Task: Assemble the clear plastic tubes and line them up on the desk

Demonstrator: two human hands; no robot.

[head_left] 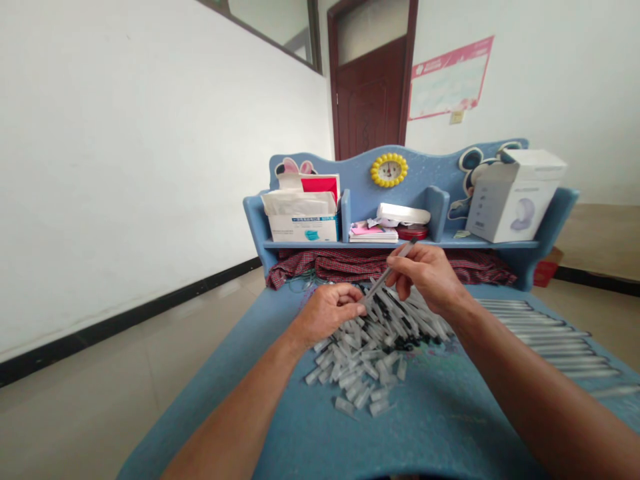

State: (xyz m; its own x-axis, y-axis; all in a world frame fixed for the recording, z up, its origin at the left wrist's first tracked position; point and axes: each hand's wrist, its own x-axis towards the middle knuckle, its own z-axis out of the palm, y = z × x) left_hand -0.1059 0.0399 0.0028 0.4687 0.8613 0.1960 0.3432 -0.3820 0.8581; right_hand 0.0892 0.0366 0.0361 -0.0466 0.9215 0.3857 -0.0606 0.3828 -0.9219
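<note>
Blue desk (215,393), with a raised shelf (345,217). Checked cloth (340,265), bundled below the shelf. Row of pens (555,340), right, partly blocked by our right forearm (530,380). Heap of pen parts (393,320), mid-desk. White box (490,210) and mask box (300,228), shelved. Right hand (427,273), pinching a pen (387,272) above the heap. Left hand (325,313), fingers drawn in by the pen's lower end; its grip we cannot tell. Clear caps (357,373), heap's near side.
</note>
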